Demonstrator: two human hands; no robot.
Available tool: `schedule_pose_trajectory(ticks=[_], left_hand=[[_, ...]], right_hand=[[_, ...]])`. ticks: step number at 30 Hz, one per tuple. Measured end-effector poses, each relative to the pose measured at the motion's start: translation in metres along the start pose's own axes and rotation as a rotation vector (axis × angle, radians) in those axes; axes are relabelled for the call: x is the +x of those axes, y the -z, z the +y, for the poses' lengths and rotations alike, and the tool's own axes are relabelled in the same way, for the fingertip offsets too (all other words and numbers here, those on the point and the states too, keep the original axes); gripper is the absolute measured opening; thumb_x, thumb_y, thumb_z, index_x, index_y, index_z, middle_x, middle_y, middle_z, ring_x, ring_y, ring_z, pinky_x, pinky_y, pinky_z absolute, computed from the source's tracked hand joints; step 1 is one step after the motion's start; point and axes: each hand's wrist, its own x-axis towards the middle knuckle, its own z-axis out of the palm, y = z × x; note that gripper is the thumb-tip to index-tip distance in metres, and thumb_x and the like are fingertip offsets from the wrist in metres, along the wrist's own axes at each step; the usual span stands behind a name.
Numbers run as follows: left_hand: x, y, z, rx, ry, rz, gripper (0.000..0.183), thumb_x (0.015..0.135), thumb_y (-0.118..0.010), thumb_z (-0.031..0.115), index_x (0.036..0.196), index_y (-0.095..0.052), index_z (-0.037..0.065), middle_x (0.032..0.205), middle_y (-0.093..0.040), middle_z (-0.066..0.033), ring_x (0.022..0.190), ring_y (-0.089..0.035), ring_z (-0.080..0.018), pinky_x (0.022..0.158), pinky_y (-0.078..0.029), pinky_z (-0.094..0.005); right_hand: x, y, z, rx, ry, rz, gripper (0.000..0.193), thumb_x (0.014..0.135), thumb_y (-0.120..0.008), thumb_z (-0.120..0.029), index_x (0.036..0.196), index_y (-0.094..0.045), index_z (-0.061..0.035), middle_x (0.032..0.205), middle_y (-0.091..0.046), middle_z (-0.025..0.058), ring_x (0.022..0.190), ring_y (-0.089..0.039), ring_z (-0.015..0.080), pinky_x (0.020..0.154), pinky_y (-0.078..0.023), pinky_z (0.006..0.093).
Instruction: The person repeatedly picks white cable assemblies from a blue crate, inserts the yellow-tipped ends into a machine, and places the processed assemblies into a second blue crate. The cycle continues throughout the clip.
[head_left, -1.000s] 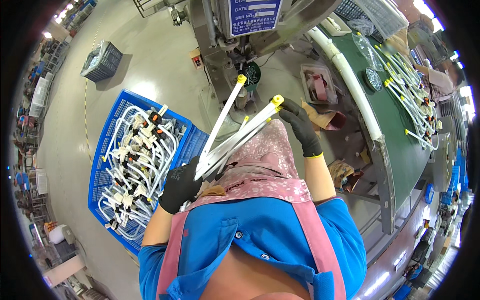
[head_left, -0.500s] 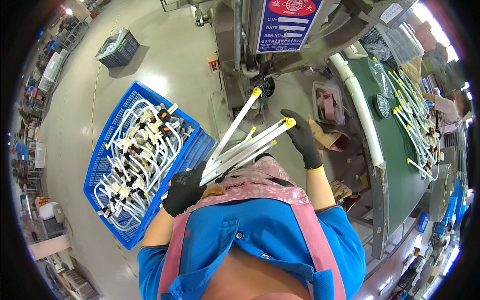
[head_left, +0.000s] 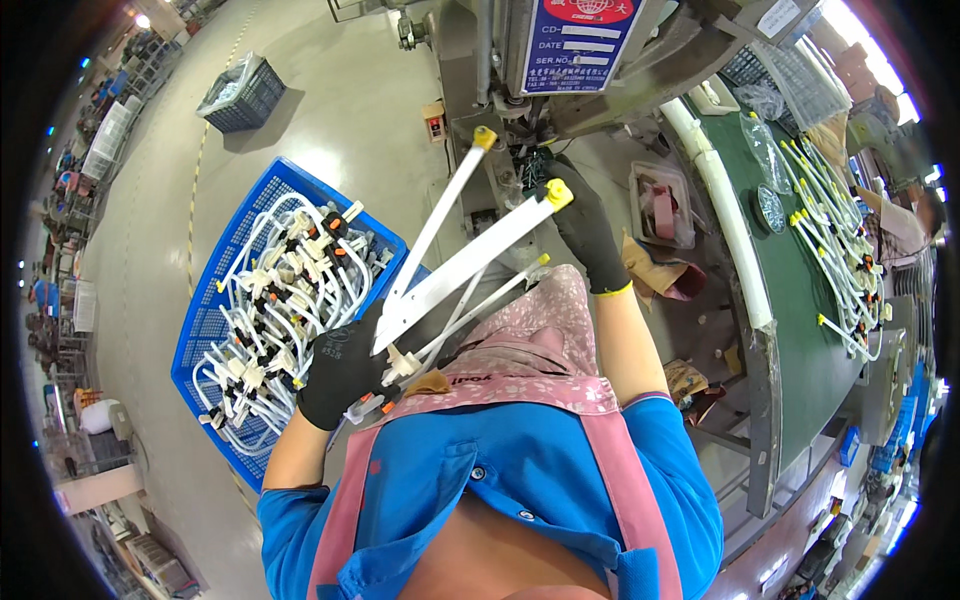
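My left hand [head_left: 345, 370], in a black glove, is closed around the joined lower ends of a folding frame of white bars [head_left: 465, 262] with yellow end caps. Its long bars fan out toward the machine. My right hand [head_left: 585, 225], also gloved, grips the frame's far end beside a yellow cap [head_left: 558, 193]; some of its fingers are hidden behind the bar. Another bar ends in a yellow cap [head_left: 485, 138] farther left. Below my left hand shows a cream plastic joint [head_left: 402, 366] with thinner white rods running from it over my lap.
A blue crate [head_left: 190, 345] full of bent white tubes with connectors stands at my left. Ahead rises a heavy grey machine [head_left: 460, 70] with a blue plate. At right is a green-topped table [head_left: 790, 290] bearing white rods. A dark crate [head_left: 250, 105] sits on the floor.
Both hands have shifted left, and the right has also moved away from my body. The frame has swung forward and turned, exposing the cream joint and thinner rods beneath.
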Motion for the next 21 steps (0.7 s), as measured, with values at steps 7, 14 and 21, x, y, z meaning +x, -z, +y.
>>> schedule_pose_trajectory(ticks=[7,14,21], left_hand=[[-0.002,0.005,0.007,0.031,0.021,0.105,0.066,0.068,-0.07,0.007,0.129,-0.046,0.0,0.081,-0.064,-0.0182,0.071,-0.065,-0.0329,0.061,-0.051,-0.0412],[-0.001,-0.005,0.0,-0.028,0.086,0.074,0.066,0.071,-0.07,0.009,0.132,-0.044,0.004,0.082,-0.064,-0.0185,0.071,-0.064,-0.0344,0.062,-0.05,-0.042],[0.0,-0.026,-0.013,-0.091,0.098,0.059,0.067,0.07,-0.07,0.008,0.132,-0.044,0.002,0.081,-0.064,-0.0185,0.069,-0.064,-0.0341,0.061,-0.049,-0.0422]], right_hand=[[0.024,-0.012,0.01,0.142,0.009,-0.082,0.031,0.085,-0.057,-0.006,0.114,-0.061,0.0036,0.105,-0.066,0.0111,0.096,-0.061,0.0171,0.086,-0.047,0.0303],[0.039,-0.02,0.014,-0.036,0.029,-0.108,0.02,0.085,-0.061,-0.01,0.101,-0.067,-0.0004,0.09,-0.069,0.0091,0.081,-0.063,0.0149,0.075,-0.049,0.03],[0.038,-0.029,0.003,-0.083,-0.013,-0.025,0.025,0.084,-0.065,-0.018,0.103,-0.067,-0.0018,0.089,-0.069,0.0104,0.082,-0.065,0.0166,0.076,-0.049,0.0301]])
